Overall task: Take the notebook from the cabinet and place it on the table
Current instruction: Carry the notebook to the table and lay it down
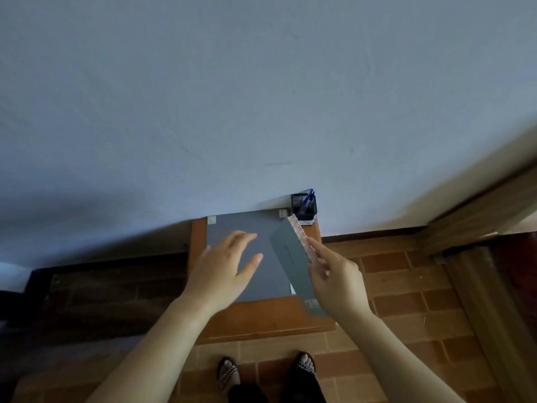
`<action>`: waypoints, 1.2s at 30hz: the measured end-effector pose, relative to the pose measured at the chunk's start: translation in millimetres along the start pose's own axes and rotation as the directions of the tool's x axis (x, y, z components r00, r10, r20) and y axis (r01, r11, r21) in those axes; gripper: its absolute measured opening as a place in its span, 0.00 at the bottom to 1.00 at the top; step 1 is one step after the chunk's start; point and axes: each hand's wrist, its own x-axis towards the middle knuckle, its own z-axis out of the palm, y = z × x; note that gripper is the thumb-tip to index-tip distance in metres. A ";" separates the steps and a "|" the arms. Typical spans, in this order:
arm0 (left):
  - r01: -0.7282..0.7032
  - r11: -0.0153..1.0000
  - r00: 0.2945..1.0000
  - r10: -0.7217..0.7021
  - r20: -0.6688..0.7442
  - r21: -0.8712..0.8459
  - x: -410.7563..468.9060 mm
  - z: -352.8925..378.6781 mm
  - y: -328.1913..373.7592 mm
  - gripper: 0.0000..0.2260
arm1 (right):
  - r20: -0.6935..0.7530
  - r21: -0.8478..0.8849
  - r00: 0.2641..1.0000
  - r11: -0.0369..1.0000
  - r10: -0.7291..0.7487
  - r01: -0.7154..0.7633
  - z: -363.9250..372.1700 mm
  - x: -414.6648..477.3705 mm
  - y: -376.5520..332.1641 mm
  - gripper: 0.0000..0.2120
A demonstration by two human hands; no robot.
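A grey spiral-bound notebook (290, 257) with pink coils hangs tilted over the right side of a small wooden table (255, 315). My right hand (337, 280) grips it along the spiral edge, fingers on the coils. A grey mat (226, 228) is taped to the tabletop under it. My left hand (223, 271) hovers over the mat to the left of the notebook, fingers spread, holding nothing. No cabinet is in view.
A black pen holder (304, 206) with blue pens stands at the table's back right corner against the pale blue wall (261, 97). A wooden door frame (479, 216) stands to the right. Brick-pattern floor (406, 286) surrounds the table; my sandalled feet (267, 370) are in front.
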 end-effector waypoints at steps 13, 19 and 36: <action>0.022 0.999 0.996 -0.019 0.083 -0.032 83.6 68.3 -83.4 0.21 | -0.034 -0.079 0.998 0.995 0.059 -0.062 89.9 94.7 53.1 0.23; -0.005 0.998 0.998 0.009 0.057 -0.066 105.8 83.8 -105.2 0.20 | -0.114 -0.164 0.993 0.986 0.000 -0.019 120.4 113.8 63.7 0.24; -0.031 0.996 0.996 0.039 0.085 -0.087 113.4 108.5 -140.6 0.21 | -0.041 -0.100 0.983 0.979 0.176 -0.180 180.6 107.3 79.4 0.21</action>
